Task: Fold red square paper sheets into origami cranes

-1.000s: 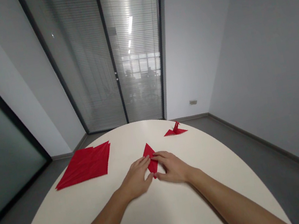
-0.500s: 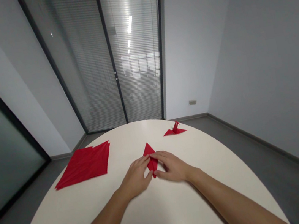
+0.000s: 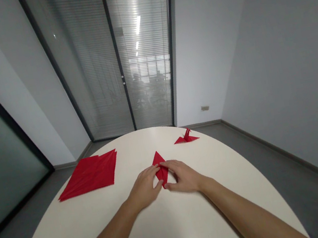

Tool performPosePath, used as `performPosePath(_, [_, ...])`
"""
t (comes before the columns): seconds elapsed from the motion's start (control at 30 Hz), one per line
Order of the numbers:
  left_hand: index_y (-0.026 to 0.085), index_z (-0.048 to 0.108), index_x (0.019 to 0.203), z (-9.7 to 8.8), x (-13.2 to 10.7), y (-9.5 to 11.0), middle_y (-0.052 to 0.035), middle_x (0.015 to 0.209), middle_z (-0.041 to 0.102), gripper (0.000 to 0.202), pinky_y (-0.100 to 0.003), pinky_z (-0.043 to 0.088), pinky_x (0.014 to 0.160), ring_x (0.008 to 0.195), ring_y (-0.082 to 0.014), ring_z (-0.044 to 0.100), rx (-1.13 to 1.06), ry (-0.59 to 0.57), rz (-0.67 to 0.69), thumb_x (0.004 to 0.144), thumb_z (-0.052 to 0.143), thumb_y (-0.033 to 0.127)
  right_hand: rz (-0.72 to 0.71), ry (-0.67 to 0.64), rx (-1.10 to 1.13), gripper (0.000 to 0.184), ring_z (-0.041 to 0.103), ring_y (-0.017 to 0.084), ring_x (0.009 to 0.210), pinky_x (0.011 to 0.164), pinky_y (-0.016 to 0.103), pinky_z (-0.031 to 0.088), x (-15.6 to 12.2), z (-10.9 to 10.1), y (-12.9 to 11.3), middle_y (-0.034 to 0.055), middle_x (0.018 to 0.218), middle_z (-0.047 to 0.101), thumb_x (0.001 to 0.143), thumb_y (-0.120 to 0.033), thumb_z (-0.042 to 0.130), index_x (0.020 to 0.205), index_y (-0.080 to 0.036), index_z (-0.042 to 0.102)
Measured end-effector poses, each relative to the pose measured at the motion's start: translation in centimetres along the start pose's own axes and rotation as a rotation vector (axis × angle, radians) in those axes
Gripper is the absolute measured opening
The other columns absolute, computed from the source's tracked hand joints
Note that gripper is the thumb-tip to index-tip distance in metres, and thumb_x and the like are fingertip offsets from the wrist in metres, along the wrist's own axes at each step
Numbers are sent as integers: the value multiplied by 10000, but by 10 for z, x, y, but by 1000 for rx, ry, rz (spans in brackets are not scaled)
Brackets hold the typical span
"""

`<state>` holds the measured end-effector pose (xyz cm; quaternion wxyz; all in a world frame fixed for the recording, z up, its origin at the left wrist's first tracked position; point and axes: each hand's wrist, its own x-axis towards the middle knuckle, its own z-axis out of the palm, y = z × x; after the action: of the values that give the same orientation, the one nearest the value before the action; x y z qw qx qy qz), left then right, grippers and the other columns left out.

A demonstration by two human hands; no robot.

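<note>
A narrow, pointed piece of folded red paper lies on the white round table, its tip pointing away from me. My left hand presses on its left side, forefinger and thumb closed on the paper's edge. From the other side my right hand does the same, its fingers laid over the paper and its thumb at the lower tip. The lower half of the paper is hidden under my fingers.
A stack of red paper sheets lies at the table's left. A finished red paper crane stands at the far right of the table. Beyond are glass doors with blinds, grey walls and grey floor.
My fingertips have shifted slightly along the folded paper; both hands stay in the same place. Nothing else has moved.
</note>
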<state>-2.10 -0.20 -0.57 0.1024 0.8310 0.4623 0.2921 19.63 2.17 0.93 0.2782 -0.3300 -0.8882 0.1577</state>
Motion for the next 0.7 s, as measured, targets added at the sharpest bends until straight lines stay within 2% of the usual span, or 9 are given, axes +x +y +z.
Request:
performPosePath(0.23, [191,544,1359,-1,-1,2,-137,1374,608,461,-496,426,1111,1279,-280,556,-3,16,31,908,592,271,31,56,58,532,594,275,1126,1000,452,470,2,-4,-5,144,1238,643,867,-305,669,1364,-176,532])
performPosePath(0.43, [203,540,1360,-3,0,3,-126,1334,632,428,-474,448,1084,1234,-269,580,-9,18,-5,944,548,300,37,58,76,491,605,252,1055,922,398,497,2,-4,-6,120,1208,637,843,-197,632,1327,-200,548])
performPosePath(0.6, [185,531,1364,-2,-1,1,-135,1355,613,442,-469,428,1106,1260,-270,559,-1,2,-21,936,557,292,101,59,108,366,589,168,786,758,321,502,1,-2,-3,75,1112,640,874,-217,610,1239,-209,585])
performPosePath(0.7, [173,531,1363,-2,-1,2,-135,1344,618,447,-461,432,1102,1252,-266,563,2,-4,-25,930,559,280,145,60,116,291,547,148,707,693,298,476,1,-2,-3,45,1008,643,877,-209,596,1169,-206,603])
